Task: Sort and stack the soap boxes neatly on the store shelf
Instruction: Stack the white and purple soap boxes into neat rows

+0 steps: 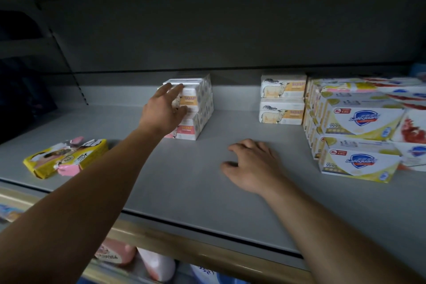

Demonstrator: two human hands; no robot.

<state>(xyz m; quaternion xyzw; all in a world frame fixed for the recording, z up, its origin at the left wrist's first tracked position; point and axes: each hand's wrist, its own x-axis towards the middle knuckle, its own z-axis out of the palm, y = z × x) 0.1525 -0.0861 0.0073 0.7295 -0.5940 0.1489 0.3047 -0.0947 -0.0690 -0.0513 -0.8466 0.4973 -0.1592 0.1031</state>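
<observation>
Reaching deep onto the grey shelf (196, 182), the left hand (164, 110) lays spread fingers against the front of a two-high stack of soap boxes (196, 108) — touching, not gripping. The right hand (251, 163) rests on bare shelf, fingers loosely curled, holding nothing. Sheep-print soap boxes (282, 100) sit stacked beside Safeguard boxes (359, 122) — far right.

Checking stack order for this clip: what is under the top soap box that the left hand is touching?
Under the top soap box sits another soap box with a pink label, resting on the shelf. The left hand covers part of both fronts, so their full prints stay hidden.
</observation>
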